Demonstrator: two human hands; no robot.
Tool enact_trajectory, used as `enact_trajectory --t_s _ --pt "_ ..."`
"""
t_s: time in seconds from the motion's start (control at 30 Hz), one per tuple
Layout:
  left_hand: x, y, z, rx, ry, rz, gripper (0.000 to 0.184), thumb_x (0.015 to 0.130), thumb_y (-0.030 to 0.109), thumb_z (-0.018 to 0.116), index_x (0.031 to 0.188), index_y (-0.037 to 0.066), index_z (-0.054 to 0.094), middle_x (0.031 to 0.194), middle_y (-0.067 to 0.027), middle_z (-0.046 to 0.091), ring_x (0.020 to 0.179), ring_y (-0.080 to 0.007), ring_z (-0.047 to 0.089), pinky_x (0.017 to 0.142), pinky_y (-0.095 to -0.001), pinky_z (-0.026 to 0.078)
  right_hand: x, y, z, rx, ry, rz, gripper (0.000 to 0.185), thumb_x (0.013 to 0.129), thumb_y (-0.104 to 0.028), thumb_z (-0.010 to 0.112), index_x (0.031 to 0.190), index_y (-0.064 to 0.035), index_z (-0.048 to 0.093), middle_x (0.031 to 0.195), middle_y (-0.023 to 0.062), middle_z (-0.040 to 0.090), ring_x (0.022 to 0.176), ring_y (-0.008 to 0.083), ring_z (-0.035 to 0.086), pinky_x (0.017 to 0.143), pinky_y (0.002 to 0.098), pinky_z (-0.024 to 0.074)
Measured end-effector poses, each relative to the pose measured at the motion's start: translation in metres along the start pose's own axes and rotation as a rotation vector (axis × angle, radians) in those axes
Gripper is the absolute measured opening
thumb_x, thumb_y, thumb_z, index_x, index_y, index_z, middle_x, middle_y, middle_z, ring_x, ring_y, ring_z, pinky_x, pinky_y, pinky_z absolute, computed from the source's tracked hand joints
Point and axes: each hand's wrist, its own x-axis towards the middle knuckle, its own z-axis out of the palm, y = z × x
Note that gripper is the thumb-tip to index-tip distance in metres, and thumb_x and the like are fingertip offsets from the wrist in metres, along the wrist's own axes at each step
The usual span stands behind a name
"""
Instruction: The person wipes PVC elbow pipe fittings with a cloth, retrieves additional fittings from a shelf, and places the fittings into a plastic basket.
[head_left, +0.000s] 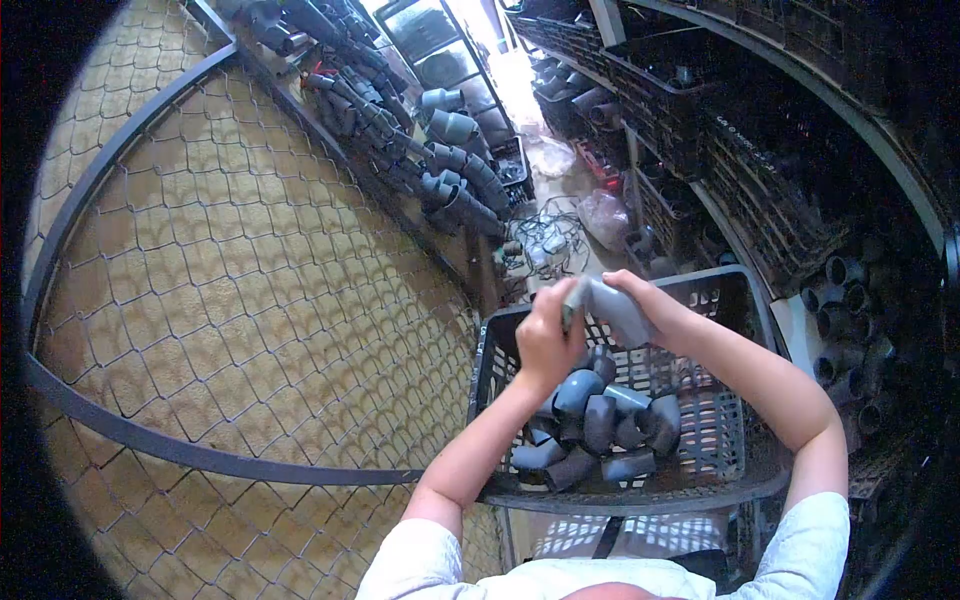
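A grey pipe fitting [617, 314] is held up over the far part of a black plastic crate [735, 390]. My right hand [655, 308] is wrapped round its right side. Closed at the fitting's left end, my left hand [550, 335] grips a small greenish-grey thing [575, 300] that I cannot make out, blurred by motion. Below both hands, several grey pipe elbows [579, 392] lie in a loose pile on the crate's slatted bottom.
A chain-link fence panel [250, 300] fills the left side. Grey fittings [450, 125] are stacked behind it. Crates [760, 180] on shelves and dark pipe pieces [845, 310] line the right. Cables [545, 235] and plastic bags [603, 215] lie ahead on the floor.
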Motion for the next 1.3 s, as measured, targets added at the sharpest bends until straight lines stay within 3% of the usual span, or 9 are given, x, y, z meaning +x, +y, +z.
enact_trajectory --t_s 0.17,0.37,0.57,0.7,0.9,1.03,1.1,1.23,1.3 --pt "-0.013 0.016 0.003 0.111 -0.280 0.278 0.045 0.075 0.002 0.064 0.119 0.010 0.059 0.096 -0.0144 0.065 0.075 -0.0345 0.067 0.065 -0.0426 0.055 0.003 -0.001 -0.003 0.119 0.113 -0.076 0.047 0.089 -0.053 0.048 0.103 -0.0117 0.064 0.086 0.0047 0.067 0.073 0.0144 0.063 0.064 0.0289 0.0493" --pt "0.000 -0.001 0.006 0.019 -0.050 0.013 0.042 0.079 0.000 0.060 0.120 0.010 0.058 0.100 -0.0160 0.065 0.082 -0.0372 0.067 0.067 -0.0435 0.055 0.009 0.012 -0.002 0.081 0.174 -0.098 0.046 0.091 -0.051 0.048 0.102 -0.0096 0.065 0.083 0.0059 0.066 0.070 0.0159 0.063 0.066 0.0302 0.0507" --pt "-0.005 0.005 0.005 0.081 -0.287 0.324 0.047 0.073 0.004 0.064 0.120 0.012 0.062 0.097 -0.0113 0.065 0.071 -0.0311 0.064 0.061 -0.0387 0.053 0.011 0.010 -0.012 -0.058 0.252 -0.139 0.055 0.093 -0.055 0.048 0.100 -0.0061 0.070 0.088 0.0066 0.069 0.076 0.0147 0.064 0.068 0.0293 0.0493" --pt "0.004 0.004 0.004 -0.006 -0.106 -0.067 0.040 0.079 0.001 0.061 0.119 0.008 0.059 0.101 -0.0169 0.066 0.086 -0.0401 0.067 0.071 -0.0451 0.055 0.000 0.008 -0.004 -0.104 0.238 -0.182 0.056 0.093 -0.058 0.050 0.100 -0.0063 0.071 0.086 0.0057 0.068 0.076 0.0138 0.062 0.068 0.0295 0.0481" --pt "-0.005 0.021 0.001 0.141 -0.381 0.409 0.056 0.067 0.004 0.065 0.122 0.013 0.060 0.092 -0.0145 0.063 0.074 -0.0321 0.066 0.065 -0.0401 0.054 -0.001 0.007 -0.012 -0.057 0.266 -0.151 0.057 0.090 -0.059 0.057 0.103 -0.0050 0.071 0.093 0.0054 0.070 0.080 0.0126 0.063 0.071 0.0273 0.0477" --pt "0.007 0.005 0.008 -0.042 -0.147 -0.050 0.040 0.083 0.003 0.060 0.122 0.009 0.058 0.098 -0.0183 0.064 0.083 -0.0395 0.066 0.071 -0.0436 0.054 -0.005 0.006 -0.002 -0.096 0.207 -0.122 0.059 0.089 -0.062 0.059 0.107 -0.0060 0.070 0.092 0.0033 0.068 0.082 0.0110 0.062 0.072 0.0251 0.0462" --pt "0.001 0.002 0.012 -0.056 -0.142 -0.069 0.043 0.081 0.003 0.062 0.122 0.010 0.058 0.100 -0.0181 0.064 0.084 -0.0398 0.066 0.073 -0.0438 0.054 -0.005 0.008 0.001 -0.059 0.220 -0.145 0.053 0.089 -0.055 0.060 0.108 -0.0063 0.068 0.093 0.0040 0.067 0.084 0.0122 0.062 0.073 0.0255 0.0469" --pt "-0.009 0.018 0.010 0.039 -0.376 0.312 0.052 0.071 0.006 0.066 0.122 0.015 0.060 0.093 -0.0117 0.064 0.071 -0.0331 0.064 0.062 -0.0399 0.053 -0.004 0.001 -0.006 0.042 0.200 -0.147 0.047 0.090 -0.048 0.060 0.111 -0.0066 0.066 0.099 0.0058 0.067 0.083 0.0131 0.063 0.074 0.0264 0.0484" --pt "-0.006 0.008 0.013 0.077 -0.278 0.325 0.052 0.069 0.007 0.067 0.121 0.015 0.061 0.091 -0.0115 0.064 0.069 -0.0334 0.063 0.059 -0.0393 0.052 -0.002 0.003 -0.007 0.074 0.139 -0.157 0.047 0.090 -0.049 0.061 0.111 -0.0073 0.065 0.099 0.0050 0.067 0.082 0.0111 0.063 0.074 0.0265 0.0496"
